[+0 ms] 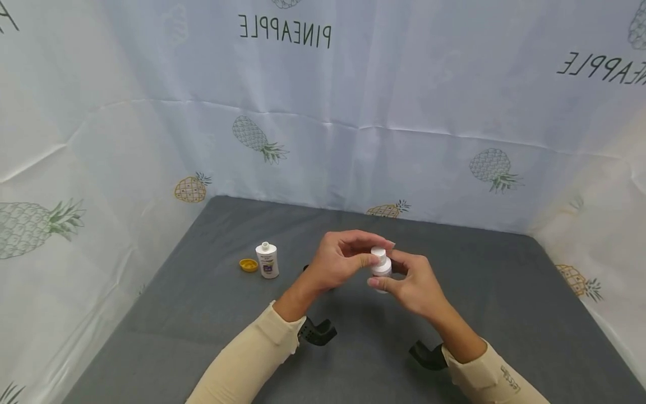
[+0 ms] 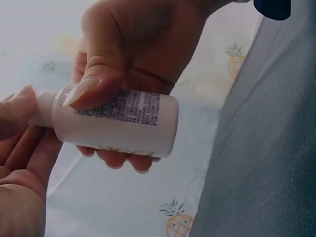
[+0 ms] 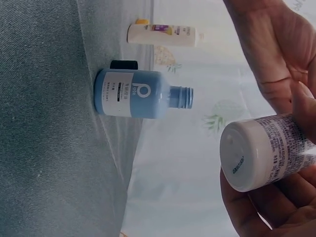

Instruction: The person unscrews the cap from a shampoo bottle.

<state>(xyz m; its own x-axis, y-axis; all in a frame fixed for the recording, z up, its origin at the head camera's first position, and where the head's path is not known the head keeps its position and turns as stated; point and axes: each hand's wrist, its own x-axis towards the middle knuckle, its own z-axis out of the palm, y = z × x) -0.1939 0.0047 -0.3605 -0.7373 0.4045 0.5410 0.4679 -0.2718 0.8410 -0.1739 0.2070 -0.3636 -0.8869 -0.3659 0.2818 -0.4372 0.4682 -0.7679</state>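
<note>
Over the middle of the table, my right hand point(image 1: 416, 283) grips a small white bottle point(image 2: 118, 121) with fine print on its label. The thumb and fingers of my left hand point(image 1: 335, 261) pinch its white cap point(image 1: 378, 252) at the top. In the right wrist view the round base of the bottle faces the camera. Beyond my hands, a blue bottle point(image 3: 131, 94) with a bare threaded neck stands on the table. A black cap point(image 3: 123, 64) lies beside it. My left hand mostly hides both in the head view.
On the left of the grey table point(image 1: 202, 320) a white bottle point(image 1: 267, 261) stands uncapped, next to a yellow cap point(image 1: 248, 265). Curtains printed with pineapples point(image 1: 323, 78) hang around the back and sides. Black wrist mounts point(image 1: 318, 332) stick out below my forearms.
</note>
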